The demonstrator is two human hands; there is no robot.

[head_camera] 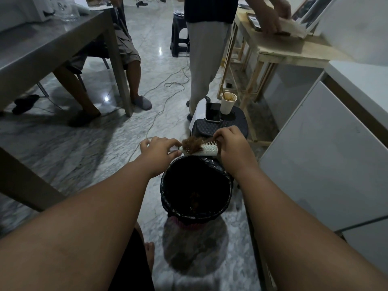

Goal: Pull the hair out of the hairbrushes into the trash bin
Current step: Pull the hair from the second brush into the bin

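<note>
The left hand [157,151] is curled, its fingertips pinched on the handle end of a white plastic hairbrush [203,150]; the right hand [230,147] is bent over the brush's far end, fingers closed onto the bristle side, though exactly what they pinch cannot be told; a clump of reddish-brown hair [191,144] sits tangled in the bristles near the left hand; the brush lies level between both hands, just above the far rim of a round trash bin lined with a black plastic bag [196,215]; some brownish hair lies inside; beyond, a dark stool [237,120] carries a phone [213,112] and a paper cup [228,103].
</note>
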